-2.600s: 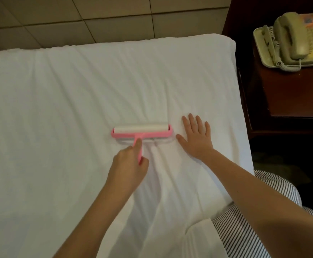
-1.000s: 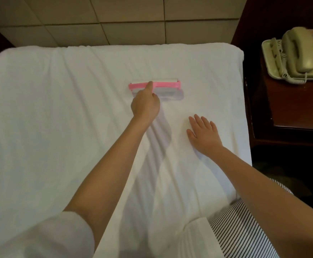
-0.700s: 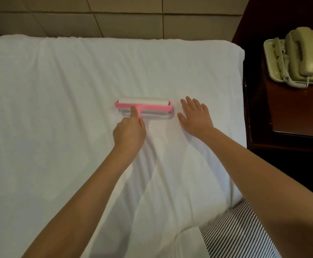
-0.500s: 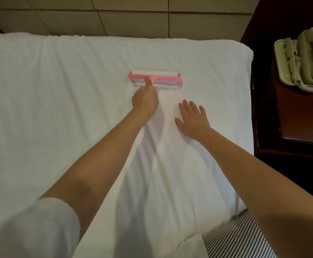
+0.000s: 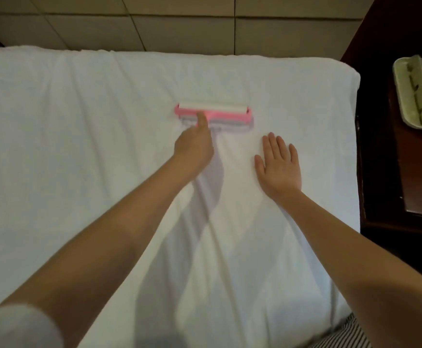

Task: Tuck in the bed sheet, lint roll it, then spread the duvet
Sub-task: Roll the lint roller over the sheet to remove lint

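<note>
White bed sheet (image 5: 79, 146), left hand (image 5: 192, 151) gripping lint roller (image 5: 212, 113), right hand (image 5: 279, 167) flat.

A hotel-like bedroom — white-sheeted bed (image 5: 79, 121), dark wooden nightstand (image 5: 418, 159) with corded telephone (image 5: 414, 94), tiled floor (image 5: 179, 21).

The left arm reaches far forward, its bare forearm almost straight, with a white sleeve (image 5: 16, 329) at the upper arm. The left hand (image 5: 194, 150) is curled round the handle of the lint roller (image 5: 220, 113), index finger laid out along it. The right arm stretches forward alongside. The right hand (image 5: 279, 169) lies flat, palm down, on the bed sheet (image 5: 79, 146), fingers straight and close together.
</note>
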Demonstrator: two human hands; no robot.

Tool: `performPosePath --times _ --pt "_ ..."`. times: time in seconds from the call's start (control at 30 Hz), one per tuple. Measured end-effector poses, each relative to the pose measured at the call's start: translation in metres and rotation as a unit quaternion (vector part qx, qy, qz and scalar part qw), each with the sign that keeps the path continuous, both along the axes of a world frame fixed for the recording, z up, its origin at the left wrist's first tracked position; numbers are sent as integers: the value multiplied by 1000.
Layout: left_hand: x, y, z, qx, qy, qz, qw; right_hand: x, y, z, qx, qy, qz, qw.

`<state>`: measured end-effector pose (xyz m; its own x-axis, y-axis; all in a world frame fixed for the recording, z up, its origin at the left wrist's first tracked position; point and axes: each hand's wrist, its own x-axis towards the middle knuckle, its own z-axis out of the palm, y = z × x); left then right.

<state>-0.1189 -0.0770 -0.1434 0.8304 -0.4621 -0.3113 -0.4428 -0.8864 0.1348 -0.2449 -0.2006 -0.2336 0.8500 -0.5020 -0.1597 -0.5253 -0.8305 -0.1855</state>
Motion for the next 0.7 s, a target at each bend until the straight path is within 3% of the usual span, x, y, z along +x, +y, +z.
performPosePath --times 0.17,0.43,0.7 --pt "23 -50 -3 -28 4 15 999 -1 -4 -2 11 -18 -3 1000" --pt "-50 43 -13 41 -27 -12 999 1 -2 -12 -12 -39 -6 999" --pt "36 -60 -1 -63 4 20 998 1 -3 -4 0 -10 2 1000"
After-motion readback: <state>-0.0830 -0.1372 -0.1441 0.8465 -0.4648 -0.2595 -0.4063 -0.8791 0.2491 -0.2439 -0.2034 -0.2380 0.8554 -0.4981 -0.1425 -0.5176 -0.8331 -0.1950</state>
